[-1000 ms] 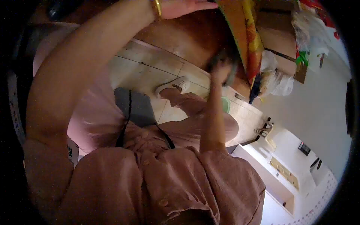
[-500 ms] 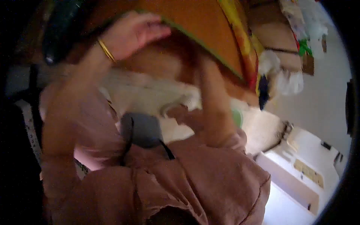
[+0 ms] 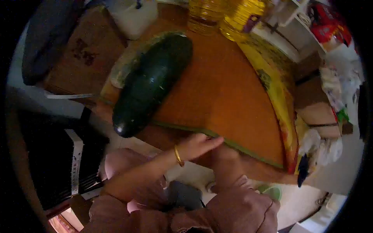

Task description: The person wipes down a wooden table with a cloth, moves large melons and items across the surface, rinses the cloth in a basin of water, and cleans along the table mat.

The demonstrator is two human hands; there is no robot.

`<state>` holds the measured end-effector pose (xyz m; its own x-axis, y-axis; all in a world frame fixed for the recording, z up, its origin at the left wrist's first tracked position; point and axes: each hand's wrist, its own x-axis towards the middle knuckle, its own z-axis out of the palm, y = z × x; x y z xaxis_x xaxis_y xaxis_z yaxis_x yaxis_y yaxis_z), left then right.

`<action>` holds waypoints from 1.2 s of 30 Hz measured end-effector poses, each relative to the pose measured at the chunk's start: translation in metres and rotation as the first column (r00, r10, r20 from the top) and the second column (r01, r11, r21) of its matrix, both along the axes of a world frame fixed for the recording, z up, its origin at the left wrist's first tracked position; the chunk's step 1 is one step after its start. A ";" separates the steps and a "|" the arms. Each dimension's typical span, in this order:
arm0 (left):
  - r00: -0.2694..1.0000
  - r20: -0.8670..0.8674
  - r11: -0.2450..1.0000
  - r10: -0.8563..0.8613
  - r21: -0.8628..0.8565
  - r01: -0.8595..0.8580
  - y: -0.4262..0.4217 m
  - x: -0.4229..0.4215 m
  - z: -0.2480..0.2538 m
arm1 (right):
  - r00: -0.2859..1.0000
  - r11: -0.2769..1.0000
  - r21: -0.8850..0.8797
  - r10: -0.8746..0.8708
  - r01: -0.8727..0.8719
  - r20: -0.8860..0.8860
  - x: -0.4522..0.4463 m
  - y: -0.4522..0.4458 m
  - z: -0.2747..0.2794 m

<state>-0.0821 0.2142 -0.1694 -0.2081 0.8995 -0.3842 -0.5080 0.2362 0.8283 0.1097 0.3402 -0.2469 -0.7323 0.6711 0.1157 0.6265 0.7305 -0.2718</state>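
Where the left hand [image 3: 196, 148] meets its green edge [image 3: 182, 127], an orange mat [image 3: 225, 97] spreads over the table [image 3: 268, 171]

As the head view looks down, the mat lies flat on the tabletop, plain orange, thinly trimmed in green along the near side, its right side bordered by a yellow patterned strip [image 3: 276, 110]. A large, glossy, dark green gourd [image 3: 153, 83] rests slantwise on its left part, its near end jutting past the trim. The left hand, with a gold bracelet [image 3: 179, 156] at the wrist, has its fingers stretched along the edge; whether they pinch it, I cannot tell. What shows of the right hand [image 3: 224, 152] is blurred, its fingers lost in shadow near the edge, so its grip cannot be told either. Two bottles [image 3: 204, 19] of yellow liquid at the far side are cut off by the frame.
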 end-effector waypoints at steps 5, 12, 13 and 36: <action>0.806 -0.538 0.953 0.245 0.286 -0.099 0.009 0.009 0.006 | 0.996 0.995 -0.039 0.094 -0.094 -0.010 -0.017 -0.038 0.001; 0.885 -0.457 0.989 -0.088 -0.147 0.022 0.000 0.006 0.007 | 0.972 0.968 -0.101 0.225 -0.230 -0.061 -0.057 -0.064 -0.009; 0.892 -0.444 0.985 -0.091 -0.169 0.016 -0.002 0.004 -0.004 | 0.969 0.964 -0.111 0.236 -0.243 -0.071 -0.062 -0.068 -0.010; 0.316 -0.916 0.959 -0.248 -0.279 -0.055 0.011 0.004 -0.011 | 0.969 0.987 -0.024 -0.151 0.158 0.193 0.069 0.042 0.006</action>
